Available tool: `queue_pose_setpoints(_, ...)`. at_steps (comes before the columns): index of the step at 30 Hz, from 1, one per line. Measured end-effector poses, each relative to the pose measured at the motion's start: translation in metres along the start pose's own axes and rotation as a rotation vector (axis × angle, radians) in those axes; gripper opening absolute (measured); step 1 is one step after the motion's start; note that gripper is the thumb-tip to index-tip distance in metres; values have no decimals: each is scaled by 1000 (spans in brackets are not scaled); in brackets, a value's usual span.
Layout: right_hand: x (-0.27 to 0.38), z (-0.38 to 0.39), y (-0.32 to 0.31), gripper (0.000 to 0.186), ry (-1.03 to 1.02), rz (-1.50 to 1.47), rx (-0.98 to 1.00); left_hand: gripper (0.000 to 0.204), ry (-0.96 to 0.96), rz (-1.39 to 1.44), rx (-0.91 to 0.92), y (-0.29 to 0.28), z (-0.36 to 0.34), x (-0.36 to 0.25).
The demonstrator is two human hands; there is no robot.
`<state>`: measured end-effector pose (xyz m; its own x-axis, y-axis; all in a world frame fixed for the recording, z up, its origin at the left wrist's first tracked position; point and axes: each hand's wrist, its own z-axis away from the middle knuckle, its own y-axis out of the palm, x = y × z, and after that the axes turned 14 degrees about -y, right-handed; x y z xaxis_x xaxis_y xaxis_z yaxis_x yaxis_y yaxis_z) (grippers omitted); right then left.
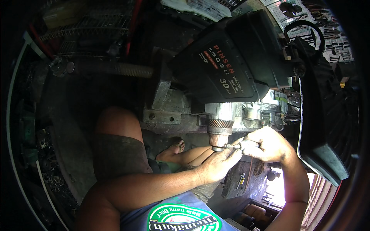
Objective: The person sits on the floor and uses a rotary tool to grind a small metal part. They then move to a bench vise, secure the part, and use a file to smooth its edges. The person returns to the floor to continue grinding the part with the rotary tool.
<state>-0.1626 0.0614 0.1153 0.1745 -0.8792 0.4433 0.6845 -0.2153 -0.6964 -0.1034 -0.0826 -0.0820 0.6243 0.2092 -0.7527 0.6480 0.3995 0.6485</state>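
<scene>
Right hand (pixel 266 145): closed around a small metal tool (pixel 232 146), its tip at the shaft end.
Left hand (pixel 219 161): fingers pinched narrow on the tool's tip.
Geared shaft (pixel 219 134): hangs below the black-cased motor unit (pixel 227 65) clamped in a vise (pixel 169 111).

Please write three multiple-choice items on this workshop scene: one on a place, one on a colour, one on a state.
1. Where do the two hands meet?
A. below the threaded metal cylinder
B. on the long screw at upper left
C. on the pegboard

2. What colour is the large battery pack?
A. black
B. yellow
C. white

3. How does the right hand hold the small tool?
A. closed in a fist around it
B. open flat beside it
C. away from it

Answers:
1 A: left hand and right hand sit just under the cylinder.
2 A: the battery pack is black.
3 A: fingers wrap the small tool.
</scene>
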Motion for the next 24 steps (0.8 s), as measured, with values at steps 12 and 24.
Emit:
queue_pose_setpoints(12, -6, 0, 4, 25, -43, -21, -19, 57, -51, -20, -3, -2, 4, -5)
queue_pose_setpoints(24, -37, 6, 22, 29, -82, -264, -143, 59, -71, 12, -6, -2, 6, -8)
